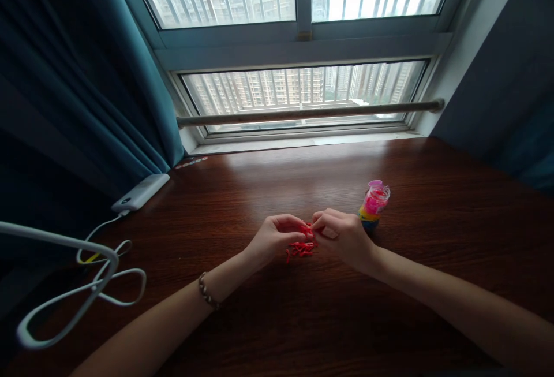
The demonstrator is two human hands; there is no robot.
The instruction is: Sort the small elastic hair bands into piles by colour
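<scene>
Over the middle of the table, my left hand (274,241) pinches a thin red rubber band (308,231) between thumb and fingers. My right hand (344,237) meets it from the other side, its fingertips closed on the same red band. Fingers partly cover the band, so its full shape is hidden. Just below the fingertips lies a small loose pile of red rubber bands (300,249) on the tabletop. Behind my right hand stands a small clear jar (375,199) with pink, yellow and blue contents in layers; its pink lid (375,183) shows at the rim.
The brown wooden table (242,192) runs back to a window with a horizontal rail (311,114). At the left, a white power bank (141,192) lies beside a blue curtain (142,105). Its white cable (116,273) loops at the left, partly close to the camera.
</scene>
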